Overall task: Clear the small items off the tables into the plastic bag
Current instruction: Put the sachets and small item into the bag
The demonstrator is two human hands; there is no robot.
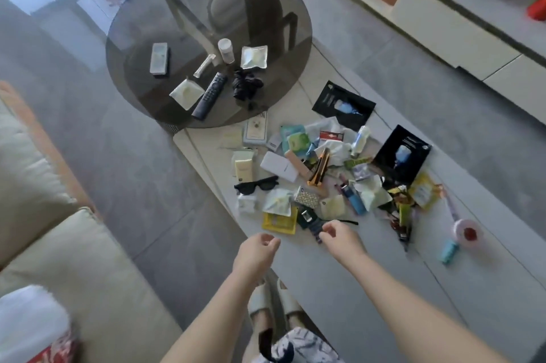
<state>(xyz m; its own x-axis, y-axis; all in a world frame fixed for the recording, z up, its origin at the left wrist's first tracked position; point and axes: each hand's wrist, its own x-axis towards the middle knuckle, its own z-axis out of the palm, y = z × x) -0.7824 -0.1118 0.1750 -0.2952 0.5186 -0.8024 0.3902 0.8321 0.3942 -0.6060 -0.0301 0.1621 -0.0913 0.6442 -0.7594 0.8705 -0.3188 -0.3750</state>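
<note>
Both empty: left hand (260,244) and right hand (339,237) loosely curled near pile (325,173); no bag visible, risking scattered items.

We stand at the near edge of the long table (339,280), with a sofa (59,229) to our left. A heap of small items (331,173) lies on the long table. Behind it and to the left, the round glass table (141,23) overlaps the long table's far end and carries a remote (210,96), a bottle (226,50) and 2 packets (254,57).
</note>
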